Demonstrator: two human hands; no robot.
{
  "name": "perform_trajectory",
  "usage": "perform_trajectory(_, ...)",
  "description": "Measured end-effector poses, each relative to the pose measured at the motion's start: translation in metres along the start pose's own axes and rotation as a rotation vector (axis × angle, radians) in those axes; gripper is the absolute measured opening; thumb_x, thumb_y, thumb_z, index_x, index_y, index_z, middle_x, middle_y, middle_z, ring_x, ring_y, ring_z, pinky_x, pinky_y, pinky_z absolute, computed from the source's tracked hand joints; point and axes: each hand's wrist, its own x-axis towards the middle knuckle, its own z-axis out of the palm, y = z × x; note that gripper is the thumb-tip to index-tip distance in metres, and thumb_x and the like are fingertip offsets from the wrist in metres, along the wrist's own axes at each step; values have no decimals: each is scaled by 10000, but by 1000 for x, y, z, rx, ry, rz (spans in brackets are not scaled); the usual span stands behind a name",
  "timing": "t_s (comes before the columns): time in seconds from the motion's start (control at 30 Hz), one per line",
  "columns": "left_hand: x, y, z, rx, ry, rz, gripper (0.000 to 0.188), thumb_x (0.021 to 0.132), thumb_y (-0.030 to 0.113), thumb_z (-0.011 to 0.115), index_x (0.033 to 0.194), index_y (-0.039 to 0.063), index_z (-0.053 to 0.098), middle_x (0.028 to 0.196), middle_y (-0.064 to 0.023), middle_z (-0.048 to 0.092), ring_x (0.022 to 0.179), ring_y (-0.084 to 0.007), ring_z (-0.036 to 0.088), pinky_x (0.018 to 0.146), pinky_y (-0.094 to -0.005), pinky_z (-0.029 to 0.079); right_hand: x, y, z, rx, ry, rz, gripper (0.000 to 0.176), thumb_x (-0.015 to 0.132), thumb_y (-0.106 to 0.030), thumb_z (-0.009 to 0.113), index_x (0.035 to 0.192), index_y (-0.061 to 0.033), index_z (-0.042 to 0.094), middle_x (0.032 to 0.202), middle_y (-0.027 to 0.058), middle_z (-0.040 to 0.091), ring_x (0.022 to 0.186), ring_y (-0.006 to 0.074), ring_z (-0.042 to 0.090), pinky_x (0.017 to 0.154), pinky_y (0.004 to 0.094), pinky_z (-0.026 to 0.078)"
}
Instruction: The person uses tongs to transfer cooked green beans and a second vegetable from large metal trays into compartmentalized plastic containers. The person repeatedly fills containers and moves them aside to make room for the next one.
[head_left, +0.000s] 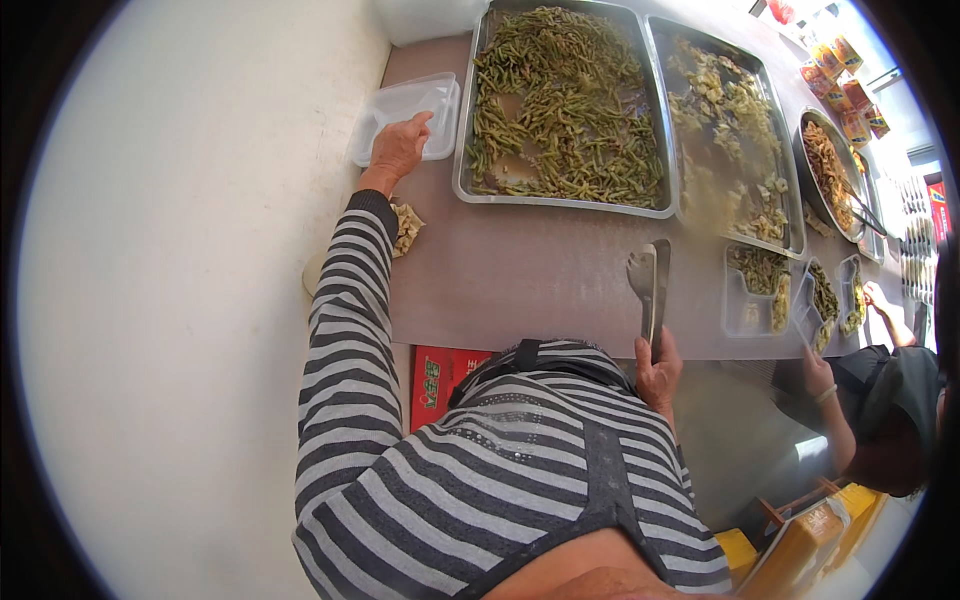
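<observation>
My left hand (401, 146) is over a clear plastic container (442, 142) beside the wall, fingers curled. Whether it grips the container cannot be made out. In my right hand (660, 379) are metal serving tongs (651, 289), pointing away from me over the table's near edge. Beyond lies a large metal tray (570, 208) of cooked green beans. To its right, a second metal tray (795, 217) holds pale cooked vegetables, thinly spread. A divided plastic container (739, 315) at the right has green beans and pale vegetables in its compartments.
Another person's hand (819, 371) touches one of two further portioned containers (804, 322). A metal bowl (804, 161) of shredded food stands farther right. Crumpled paper (407, 229) lies by my left sleeve. The wall (187, 262) borders the left; a red box (442, 375) sits below the table.
</observation>
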Motion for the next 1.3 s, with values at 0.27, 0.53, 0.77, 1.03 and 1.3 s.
perform_trajectory(0.27, -69, 106, -47, -241, 226, 405, 437, 793, -5, 672, 1212, 91, 596, 824, -49, 640, 723, -246, 617, 645, -344, 513, 13, 9, 1, 29, -15, 94, 264, 959, -249, 595, 1082, -16, 586, 705, -13, 483, 642, 92, 451, 575, 263, 405)
perform_trajectory(0.53, -168, 228, 12, -586, -159, 684, 394, 806, 99, 704, 1187, 58, 616, 863, -74, 646, 729, -245, 614, 618, -325, 514, 58, -14, 0, 65, -58, 107, 219, 971, -245, 576, 1034, -34, 571, 691, -10, 478, 590, 94, 469, 541, 267, 403)
perform_trajectory(0.77, -176, 144, 52, -759, 50, -182, 208, 898, 119, 653, 1087, 35, 649, 847, -110, 668, 720, -241, 654, 664, -325, 530, 186, -33, 6, -532, -167, -314, 236, 936, -243, 605, 988, -18, 554, 758, 182, 591, 692, 382, 583, 626, 442, 452)
perform_trajectory(1.03, -196, 78, 89, -412, 367, -351, 161, 913, 112, 622, 1043, 22, 654, 869, -129, 665, 716, -250, 644, 644, -335, 521, 418, -96, 79, -1083, -337, -414, 283, 952, -286, 544, 947, -4, 562, 799, 243, 648, 817, 417, 653, 732, 500, 513)
perform_trajectory(1.3, -193, 82, 85, -396, 252, -450, 173, 893, 108, 641, 1044, 22, 649, 852, -125, 662, 691, -255, 638, 614, -339, 517, 550, -164, 228, -1423, -443, -978, 135, 895, -118, 565, 923, -53, 680, 907, 154, 701, 897, 316, 690, 751, 409, 565)
